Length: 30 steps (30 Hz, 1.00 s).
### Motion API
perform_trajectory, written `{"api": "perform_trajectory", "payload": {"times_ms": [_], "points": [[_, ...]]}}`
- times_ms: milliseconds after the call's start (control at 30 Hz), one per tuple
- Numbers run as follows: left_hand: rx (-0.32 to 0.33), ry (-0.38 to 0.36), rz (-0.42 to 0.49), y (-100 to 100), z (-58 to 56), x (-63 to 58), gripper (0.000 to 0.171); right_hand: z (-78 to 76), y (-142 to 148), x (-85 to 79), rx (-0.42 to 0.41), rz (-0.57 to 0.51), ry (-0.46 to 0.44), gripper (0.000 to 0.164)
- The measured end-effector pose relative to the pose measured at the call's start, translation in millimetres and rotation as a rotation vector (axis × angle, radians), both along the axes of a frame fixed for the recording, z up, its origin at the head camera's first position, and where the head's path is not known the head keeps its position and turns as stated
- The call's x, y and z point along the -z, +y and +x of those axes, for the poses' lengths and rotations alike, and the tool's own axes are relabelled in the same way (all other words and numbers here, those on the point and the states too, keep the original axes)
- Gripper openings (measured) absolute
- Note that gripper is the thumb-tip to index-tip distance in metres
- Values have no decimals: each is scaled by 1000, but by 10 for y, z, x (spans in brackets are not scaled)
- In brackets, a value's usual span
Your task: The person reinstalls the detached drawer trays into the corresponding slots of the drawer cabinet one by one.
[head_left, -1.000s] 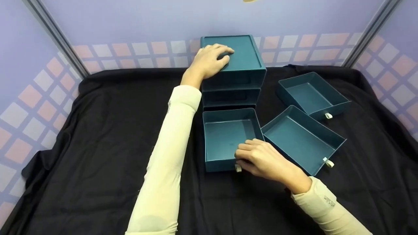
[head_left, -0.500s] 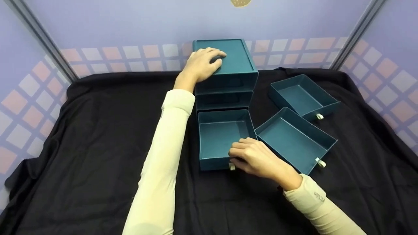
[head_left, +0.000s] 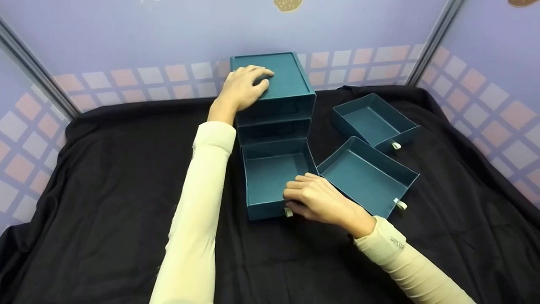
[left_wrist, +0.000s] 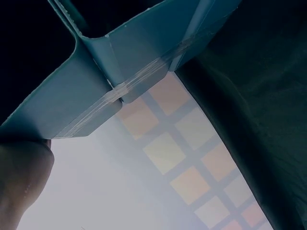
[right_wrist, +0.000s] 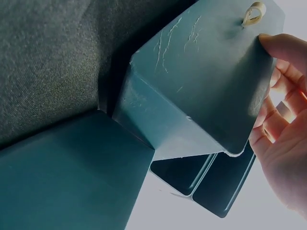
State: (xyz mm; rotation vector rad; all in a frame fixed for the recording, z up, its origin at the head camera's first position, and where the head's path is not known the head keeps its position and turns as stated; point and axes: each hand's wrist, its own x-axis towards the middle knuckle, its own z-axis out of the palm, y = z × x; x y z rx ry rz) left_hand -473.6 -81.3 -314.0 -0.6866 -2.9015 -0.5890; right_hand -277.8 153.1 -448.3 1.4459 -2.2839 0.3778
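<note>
A dark teal drawer cabinet (head_left: 274,76) stands against the back wall, with two open slots showing in its upper part. My left hand (head_left: 244,86) rests on the left side of its top, fingers relaxed; in the left wrist view a fingertip (left_wrist: 24,167) touches the cabinet's edge. A teal drawer (head_left: 276,177) lies in front, its back end at the bottom of the cabinet. My right hand (head_left: 314,198) grips its front wall near the right corner, thumb (right_wrist: 283,47) outside beside the pale loop tab (right_wrist: 254,13), fingers over the rim.
Two more teal drawers lie on the right: a nearer one (head_left: 367,175) touching or almost touching the gripped drawer, and a farther one (head_left: 375,118). Black cloth (head_left: 105,202) covers the table. Patterned panels (head_left: 168,33) enclose the back and sides. Clear tape (left_wrist: 129,86) crosses the cabinet.
The gripped drawer has moved slightly back, narrowing the dark gap at the cabinet's bottom. My left hand stays on the cabinet top. The head view has shifted, moving everything left in the picture.
</note>
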Motion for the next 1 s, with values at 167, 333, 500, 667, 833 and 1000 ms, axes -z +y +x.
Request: {"api": "perform_trajectory", "payload": {"times_ms": [167, 333, 500, 667, 833, 1000], "points": [[-2, -7, 12, -20, -3, 40, 47, -19, -27, 31, 9, 12, 4, 18], [0, -13, 18, -31, -4, 69, 48, -50, -47, 46, 23, 29, 11, 19], [-3, -1, 25, -59, -18, 49, 47, -117, -99, 38, 47, 33, 33, 20], [-3, 1, 21, -104, -16, 54, 48, -144, -149, 58, 62, 52, 46, 22], [-5, 10, 26, -102, -22, 52, 47, -192, -162, 77, 83, 51, 53, 20], [1, 12, 28, -63, -30, 42, 48, -250, -155, 87, 99, 44, 56, 21]]}}
